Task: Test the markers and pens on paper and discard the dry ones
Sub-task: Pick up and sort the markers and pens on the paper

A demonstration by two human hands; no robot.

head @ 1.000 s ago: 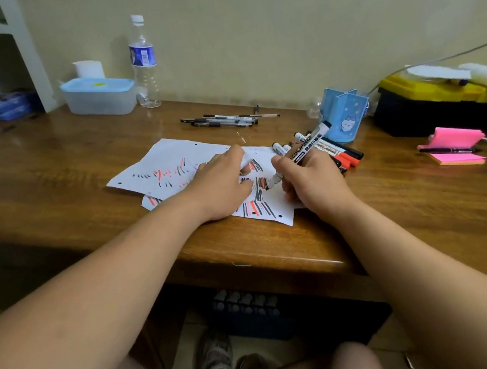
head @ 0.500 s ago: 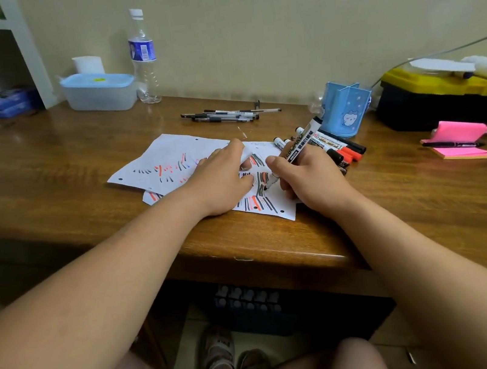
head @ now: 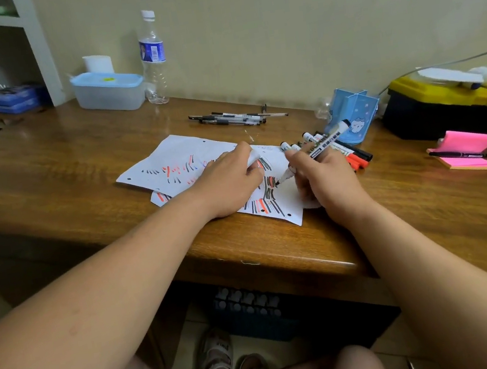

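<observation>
The black-tipped marker (head: 325, 143) is in my right hand (head: 324, 178), pinched between thumb and fingers low on the barrel. It slants so that its tip touches the paper (head: 180, 159) to the left of my knuckles and its back end points away toward the blue pen holder (head: 352, 116). The tip sits among short black and red strokes on the near sheet. My left hand (head: 229, 183) rests on the paper just beside the tip and holds the sheet down. Its fingers are bent, and something white shows at their ends; I cannot tell whether they grip it. Just beyond my right hand lies a cluster of markers (head: 355, 153) with white barrels and black and red caps, touching one another. Farther back, a row of thin pens (head: 235, 117) lies on the wooden table (head: 44, 184). To the right are pink sticky notes (head: 465, 142) with a black pen (head: 457, 154) across them, and a black and yellow toolbox (head: 447, 107). At the far left stand a water bottle (head: 153, 58) and a blue-lidded plastic box (head: 109, 90).
</observation>
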